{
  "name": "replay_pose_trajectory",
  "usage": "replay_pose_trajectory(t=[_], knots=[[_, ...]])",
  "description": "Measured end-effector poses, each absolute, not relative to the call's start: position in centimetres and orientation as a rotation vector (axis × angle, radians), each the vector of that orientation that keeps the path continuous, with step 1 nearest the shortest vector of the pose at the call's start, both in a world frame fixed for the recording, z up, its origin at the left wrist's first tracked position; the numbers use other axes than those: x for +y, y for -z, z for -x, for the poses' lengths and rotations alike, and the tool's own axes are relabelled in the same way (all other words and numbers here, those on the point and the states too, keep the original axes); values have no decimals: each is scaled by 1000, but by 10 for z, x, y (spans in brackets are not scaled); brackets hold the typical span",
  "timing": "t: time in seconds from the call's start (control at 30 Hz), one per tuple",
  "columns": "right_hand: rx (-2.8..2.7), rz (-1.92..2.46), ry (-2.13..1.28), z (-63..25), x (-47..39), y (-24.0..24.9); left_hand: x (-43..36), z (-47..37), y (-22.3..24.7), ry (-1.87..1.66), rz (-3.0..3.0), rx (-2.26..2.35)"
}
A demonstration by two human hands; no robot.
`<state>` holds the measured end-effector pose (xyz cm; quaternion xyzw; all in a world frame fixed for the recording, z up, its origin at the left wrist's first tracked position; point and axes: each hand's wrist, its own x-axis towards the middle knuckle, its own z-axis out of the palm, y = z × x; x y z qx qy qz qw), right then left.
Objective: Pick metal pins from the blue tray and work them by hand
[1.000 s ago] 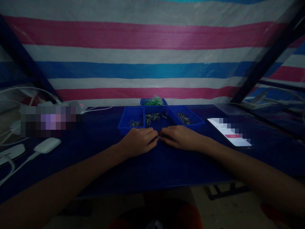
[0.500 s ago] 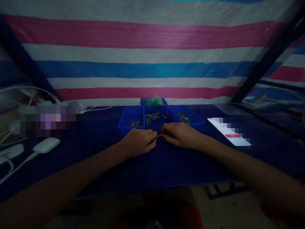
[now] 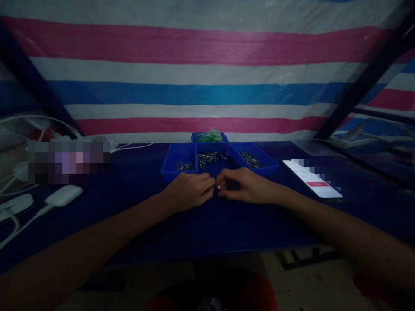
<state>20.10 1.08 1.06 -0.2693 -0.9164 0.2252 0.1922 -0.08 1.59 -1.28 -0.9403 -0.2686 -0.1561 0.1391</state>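
Observation:
Over the middle of the blue table, my left hand (image 3: 191, 190) is closed in a pinch on a small metal piece (image 3: 218, 187) whose round, shiny end shows beyond the fingertips. The rest of the piece is hidden in the fingers. My right hand (image 3: 248, 185) meets it from the other side, thumb and index finger curled round that shiny end. Just beyond the hands stand a left blue bin (image 3: 167, 162) with a few bent-looking metal pieces (image 3: 184, 166) and a right blue bin (image 3: 267, 162) with slim metal pieces (image 3: 250, 160). Between the bins lies a pile of metal pins (image 3: 208, 159).
Behind the pile, a small blue bin (image 3: 194, 138) holds green items in clear plastic (image 3: 209, 137). A lit phone (image 3: 311, 181) lies at the right. White chargers (image 3: 64, 196) and cables crowd the left. A striped sheet (image 3: 207, 73) hangs behind the table (image 3: 207, 233).
Between my hands, the thin metal piece has turned so its round end now faces me. My right fingers have moved slightly left, closer to my left fingertips.

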Motion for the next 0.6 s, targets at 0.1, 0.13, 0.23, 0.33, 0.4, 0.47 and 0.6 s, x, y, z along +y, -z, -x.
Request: replay_pose_trajectory(t=[0.1,0.13,0.23,0.33,0.4,0.47,0.6], knots=[[-2554,722,-609,-203,11,-13,15,2,11,471,2692,-746],[-2552,719,-595,-203,12,-14,15,2,10,485,2684,-734],[-2570,736,-548,-204,13,-14,13,4,9,533,2667,-691],[-2614,773,-455,-204,16,-11,13,5,8,552,2652,-672],[-2645,821,-323,-204,19,-7,15,6,8,568,2633,-675],[-2668,868,-163,-205,24,-1,17,6,9,602,2611,-677],[-2686,885,-27,-205,29,11,20,6,8,676,2561,-661]])
